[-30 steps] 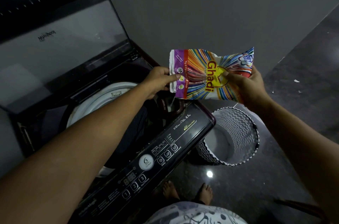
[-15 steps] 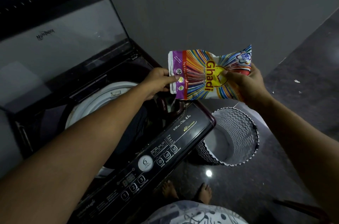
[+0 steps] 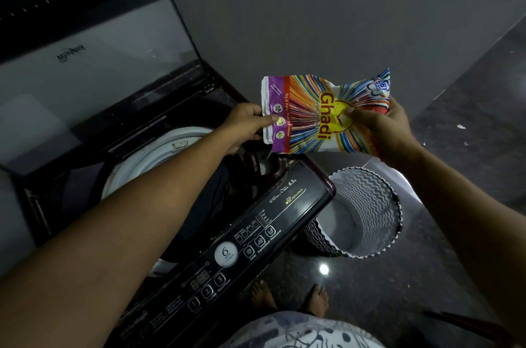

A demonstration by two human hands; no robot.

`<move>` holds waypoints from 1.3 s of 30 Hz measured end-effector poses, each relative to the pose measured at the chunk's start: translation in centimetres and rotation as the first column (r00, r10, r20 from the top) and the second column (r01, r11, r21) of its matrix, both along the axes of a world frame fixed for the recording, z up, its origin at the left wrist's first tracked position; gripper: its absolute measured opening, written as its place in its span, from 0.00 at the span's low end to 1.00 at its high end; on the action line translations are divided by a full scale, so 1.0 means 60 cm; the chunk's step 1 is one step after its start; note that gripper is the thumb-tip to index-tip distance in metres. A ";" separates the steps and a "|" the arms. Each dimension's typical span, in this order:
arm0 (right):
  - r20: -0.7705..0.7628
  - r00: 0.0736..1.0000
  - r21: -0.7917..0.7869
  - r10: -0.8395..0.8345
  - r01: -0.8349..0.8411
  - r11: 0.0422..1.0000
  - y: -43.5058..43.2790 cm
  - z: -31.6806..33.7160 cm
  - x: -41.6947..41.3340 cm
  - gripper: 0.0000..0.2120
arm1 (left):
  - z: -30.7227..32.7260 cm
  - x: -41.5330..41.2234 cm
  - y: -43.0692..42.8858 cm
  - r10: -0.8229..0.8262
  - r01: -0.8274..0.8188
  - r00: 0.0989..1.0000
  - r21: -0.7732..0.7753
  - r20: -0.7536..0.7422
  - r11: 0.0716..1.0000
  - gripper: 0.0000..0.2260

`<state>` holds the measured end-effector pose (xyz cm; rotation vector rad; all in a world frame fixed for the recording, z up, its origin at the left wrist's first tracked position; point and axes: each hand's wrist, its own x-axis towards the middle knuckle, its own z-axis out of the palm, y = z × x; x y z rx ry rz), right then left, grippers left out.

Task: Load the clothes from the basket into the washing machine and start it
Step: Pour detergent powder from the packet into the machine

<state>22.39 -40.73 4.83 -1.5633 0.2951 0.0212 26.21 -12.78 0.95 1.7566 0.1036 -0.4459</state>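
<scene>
**Packet held over washer; load in drum**

Nearest: the panel (image 3: 256, 242) of the washer (image 3: 313, 191), its Start/Pause key untouched. Beside it on the floor stands the basket (image 3: 367, 211), with only its pale bottom showing inside and no garments seen.

Clothes (image 3: 210, 199): dark striped fabric lies inside the white-rimmed drum (image 3: 148, 157). Judged soft and limp, easy to bunch, with nothing left to lift.

Above the small dispenser (image 3: 267, 168) at the washer's front corner hangs a detergent packet (image 3: 324, 114), lying on its side. The left hand (image 3: 244, 125) pinches its purple end, thumb on the front. The right hand (image 3: 378, 131) grips the far end, thumb in front and fingers curled behind. The film looks thin, crinkled and slippery, the contents light and shifting. It is best held by the end seams, as here. Whether it is open cannot be told.

Farthest: the raised lid (image 3: 85, 63).
</scene>
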 end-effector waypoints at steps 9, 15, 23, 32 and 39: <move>0.003 1.000 -0.011 -0.014 0.014 1.000 0.006 -0.010 0.005 0.23 | -0.003 0.003 0.005 0.012 -0.012 1.000 0.005 -0.001 1.000 0.11; 0.003 1.000 -0.011 -0.016 0.016 1.000 0.011 -0.007 0.009 0.23 | -0.004 0.004 0.008 0.023 -0.023 1.000 0.007 0.004 1.000 0.11; 0.001 1.000 -0.004 -0.025 0.025 1.000 0.008 -0.007 0.009 0.21 | 0.000 0.003 0.005 -0.001 0.001 1.000 0.012 0.002 1.000 0.09; 0.006 1.000 0.013 -0.004 0.004 1.000 0.006 -0.002 0.007 0.19 | -0.006 0.001 0.003 -0.001 0.001 1.000 0.010 -0.018 1.000 0.11; -0.002 0.999 -0.012 0.041 -0.041 0.999 -0.001 0.000 0.004 0.16 | -0.007 -0.011 0.003 -0.011 0.011 1.000 0.015 -0.024 1.000 0.12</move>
